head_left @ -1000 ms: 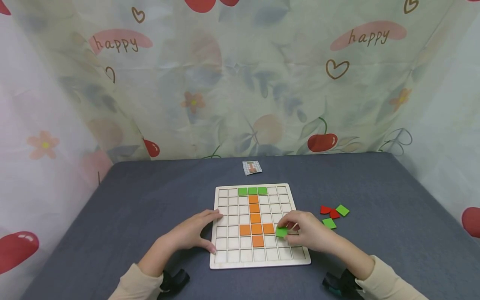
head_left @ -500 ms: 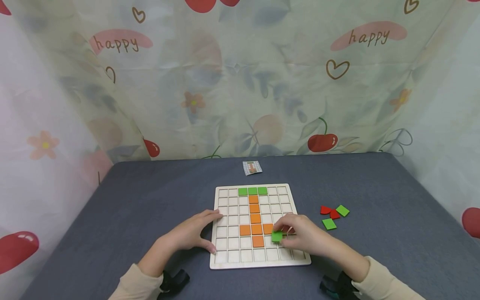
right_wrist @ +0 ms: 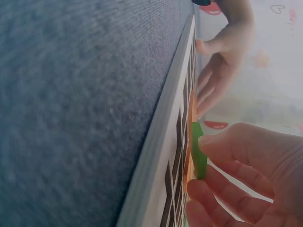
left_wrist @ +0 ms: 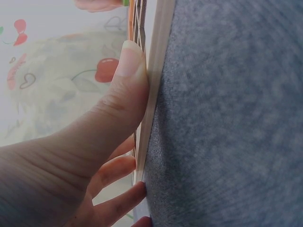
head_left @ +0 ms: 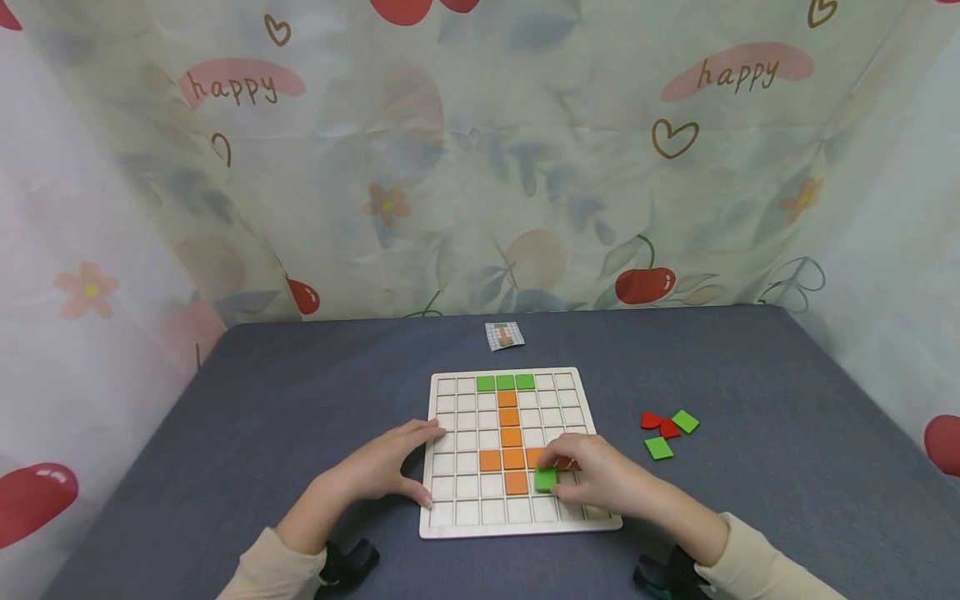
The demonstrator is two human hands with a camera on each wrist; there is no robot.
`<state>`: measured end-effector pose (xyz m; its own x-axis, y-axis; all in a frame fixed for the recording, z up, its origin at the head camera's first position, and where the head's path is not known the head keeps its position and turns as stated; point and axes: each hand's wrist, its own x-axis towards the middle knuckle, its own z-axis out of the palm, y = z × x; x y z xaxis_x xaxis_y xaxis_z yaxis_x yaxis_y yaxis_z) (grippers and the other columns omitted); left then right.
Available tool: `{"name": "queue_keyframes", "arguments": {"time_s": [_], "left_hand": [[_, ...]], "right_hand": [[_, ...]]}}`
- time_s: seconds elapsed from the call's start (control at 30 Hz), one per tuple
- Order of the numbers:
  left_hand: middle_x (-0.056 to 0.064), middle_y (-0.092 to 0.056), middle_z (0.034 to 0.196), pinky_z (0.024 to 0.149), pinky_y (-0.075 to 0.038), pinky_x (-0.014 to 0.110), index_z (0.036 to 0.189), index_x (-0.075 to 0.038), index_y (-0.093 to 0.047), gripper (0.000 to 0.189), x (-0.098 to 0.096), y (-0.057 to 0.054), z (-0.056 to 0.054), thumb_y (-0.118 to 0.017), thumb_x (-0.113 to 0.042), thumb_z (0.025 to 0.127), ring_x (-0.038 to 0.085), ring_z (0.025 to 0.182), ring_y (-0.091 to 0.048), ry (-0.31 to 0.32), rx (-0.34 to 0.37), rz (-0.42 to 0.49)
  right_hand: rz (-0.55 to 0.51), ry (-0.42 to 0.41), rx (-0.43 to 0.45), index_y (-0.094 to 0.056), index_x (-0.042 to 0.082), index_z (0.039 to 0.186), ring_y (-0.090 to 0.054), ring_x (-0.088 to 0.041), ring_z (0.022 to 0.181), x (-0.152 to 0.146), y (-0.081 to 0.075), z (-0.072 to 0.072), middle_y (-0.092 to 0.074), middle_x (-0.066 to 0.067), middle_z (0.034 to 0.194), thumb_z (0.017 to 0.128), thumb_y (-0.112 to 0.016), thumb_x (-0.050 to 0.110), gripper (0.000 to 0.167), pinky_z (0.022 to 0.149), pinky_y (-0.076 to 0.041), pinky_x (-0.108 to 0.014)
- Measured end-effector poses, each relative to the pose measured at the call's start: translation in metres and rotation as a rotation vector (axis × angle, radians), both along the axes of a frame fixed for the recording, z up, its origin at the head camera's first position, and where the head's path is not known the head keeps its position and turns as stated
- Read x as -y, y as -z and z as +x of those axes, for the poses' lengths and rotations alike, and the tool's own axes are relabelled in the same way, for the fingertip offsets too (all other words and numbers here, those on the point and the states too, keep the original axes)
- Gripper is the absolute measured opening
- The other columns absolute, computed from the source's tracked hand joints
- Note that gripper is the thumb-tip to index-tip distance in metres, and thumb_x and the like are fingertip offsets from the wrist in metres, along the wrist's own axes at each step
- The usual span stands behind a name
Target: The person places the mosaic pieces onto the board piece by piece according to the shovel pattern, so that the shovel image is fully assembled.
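Observation:
A pale gridded board [head_left: 480,515] lies on the dark table. Green tiles [head_left: 506,382] sit in its top row, and orange tiles [head_left: 513,458] form a column with a crossbar below. My right hand [head_left: 611,475] pinches a green square tile [head_left: 546,480] between thumb and fingers, just right of the lowest orange tile. In the right wrist view that green tile [right_wrist: 199,151] is tilted slightly off the board. My left hand [head_left: 378,462] rests on the board's left edge, its thumb [left_wrist: 130,71] and spread fingers touching the rim.
Right of the board lie red pieces [head_left: 651,419] and two loose green tiles [head_left: 658,448]. A small printed card [head_left: 505,335] lies behind the board. A patterned curtain [head_left: 480,167] hangs at the table's far edge.
My right hand has moved left and slightly nearer me with the green tile, from right of the orange crossbar to beside the lowest orange tile. The left hand has stayed still.

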<state>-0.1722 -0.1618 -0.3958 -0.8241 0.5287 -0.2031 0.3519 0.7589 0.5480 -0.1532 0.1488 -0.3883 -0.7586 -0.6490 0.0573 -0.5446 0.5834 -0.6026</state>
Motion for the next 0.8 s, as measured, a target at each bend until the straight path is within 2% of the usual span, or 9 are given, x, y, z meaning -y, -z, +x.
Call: {"name": "queue_keyframes", "arguments": {"time_s": [0.23, 0.8], "left_hand": [[0.015, -0.039, 0.145, 0.106, -0.034, 0.052, 0.138, -0.007, -0.043, 0.092, 0.0004, 0.0002, -0.0002, -0.083, -0.039, 0.062, 0.034, 0.133, -0.039, 0.004, -0.001, 0.002], [0.015, -0.038, 0.146, 0.105, -0.033, 0.054, 0.139, -0.007, -0.042, 0.093, 0.0005, 0.0, 0.0001, -0.083, -0.04, 0.062, 0.035, 0.133, -0.038, -0.009, -0.001, -0.012]], "right_hand": [[0.017, -0.017, -0.051, -0.067, 0.01, 0.095, -0.058, -0.009, 0.08, 0.003, 0.0017, 0.0007, -0.067, 0.002, 0.091, 0.076, -0.07, 0.003, 0.021, 0.071, -0.049, -0.022], [0.041, -0.004, -0.057, -0.068, 0.009, 0.097, -0.058, -0.009, 0.08, 0.0057, 0.0024, 0.0016, -0.068, 0.001, 0.092, 0.076, -0.07, 0.003, 0.022, 0.072, -0.049, -0.023]]}}
